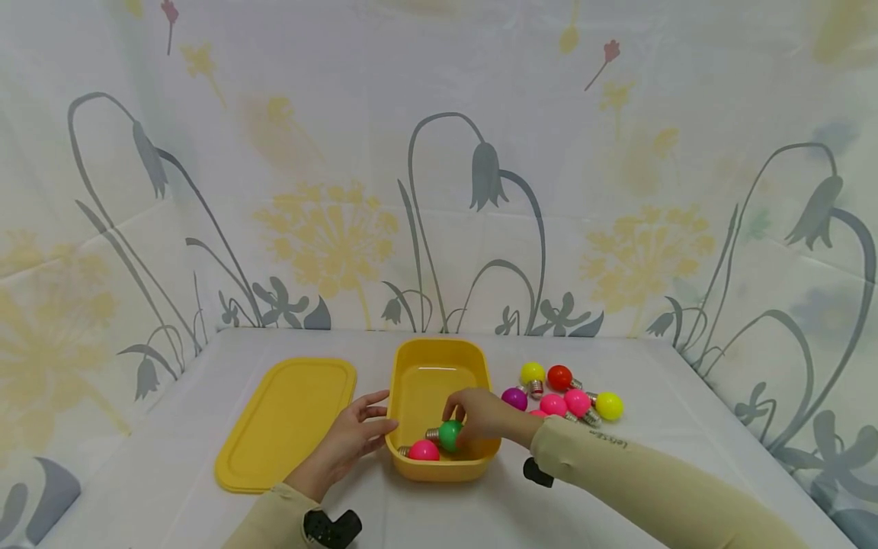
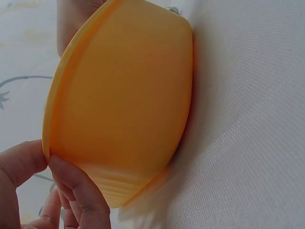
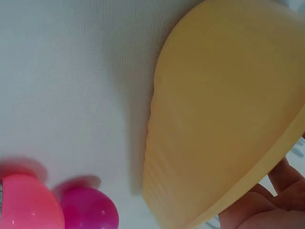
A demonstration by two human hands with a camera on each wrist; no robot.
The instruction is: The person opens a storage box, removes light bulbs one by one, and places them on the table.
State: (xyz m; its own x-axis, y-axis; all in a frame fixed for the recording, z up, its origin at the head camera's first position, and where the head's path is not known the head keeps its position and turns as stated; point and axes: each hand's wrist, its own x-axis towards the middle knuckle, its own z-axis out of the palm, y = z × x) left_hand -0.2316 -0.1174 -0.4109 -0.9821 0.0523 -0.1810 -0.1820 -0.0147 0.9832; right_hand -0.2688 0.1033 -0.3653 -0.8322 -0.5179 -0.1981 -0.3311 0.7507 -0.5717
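Observation:
A yellow plastic box [image 1: 480,364] stands open in the middle of the table. My right hand [image 1: 480,415] reaches over its right rim and pinches a green bulb [image 1: 450,435] just inside it. A pink bulb [image 1: 424,451] lies in the box at the near end. My left hand [image 1: 357,435] rests against the box's left wall with straight fingers [image 2: 71,183]. The left wrist view shows the box's outer wall [image 2: 124,95] close up. In the right wrist view the box's other wall [image 3: 224,109] fills the frame, with a pink bulb [image 3: 24,202] and a magenta bulb [image 3: 88,209] beside it.
The yellow lid [image 1: 288,419] lies flat to the left of the box. Several loose bulbs sit to the right: yellow [image 1: 532,373], red [image 1: 559,377], purple [image 1: 514,398], pink [image 1: 578,402] and another yellow [image 1: 609,406]. A flowered cloth covers the table and the backdrop.

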